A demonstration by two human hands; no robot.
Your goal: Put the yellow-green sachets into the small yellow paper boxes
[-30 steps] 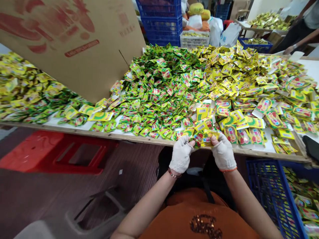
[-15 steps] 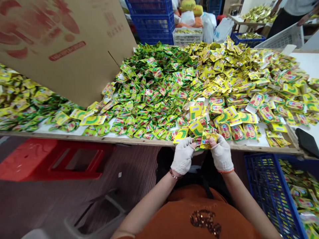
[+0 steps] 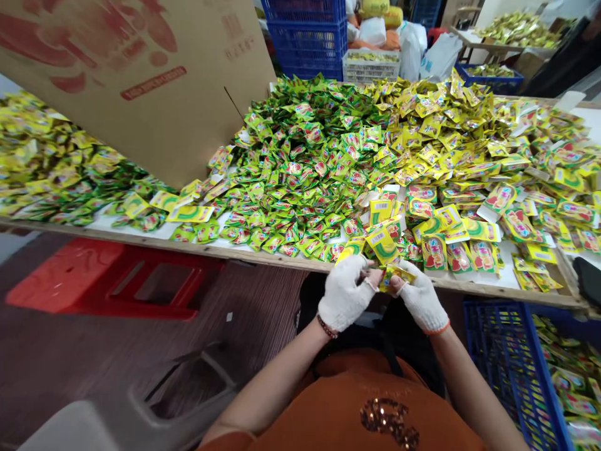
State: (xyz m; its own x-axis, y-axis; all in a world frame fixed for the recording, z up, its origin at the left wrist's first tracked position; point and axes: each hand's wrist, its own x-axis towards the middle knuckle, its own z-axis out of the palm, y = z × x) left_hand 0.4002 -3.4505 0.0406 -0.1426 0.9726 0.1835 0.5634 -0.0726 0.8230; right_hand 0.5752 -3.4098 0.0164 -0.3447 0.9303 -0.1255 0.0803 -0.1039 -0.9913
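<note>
My left hand (image 3: 346, 293), in a white fingerless glove, is closed at the table's front edge, its fingertips pinching the small candy packets. Facing it, my right hand (image 3: 423, 299) in a matching glove grips the yellow side of the same packets (image 3: 393, 275). The fingers partly cover them, so their number cannot be made out. Just beyond the hands lie yellow-green flat boxes (image 3: 382, 243). A heap of green packets (image 3: 300, 181) spreads to the left, and a heap of yellow packets (image 3: 432, 125) lies behind to the right.
A large cardboard box (image 3: 154, 113) leans on the table at left. Under the table's edge are a red stool (image 3: 75, 282) and, at right, a blue crate (image 3: 511, 369) holding packets. A grey chair (image 3: 141, 407) stands at lower left. Blue crates (image 3: 307, 47) are stacked behind.
My hands have drawn closer together and the packets between them are more covered by the fingers. The view has shifted, so the table's things appear farther right.
</note>
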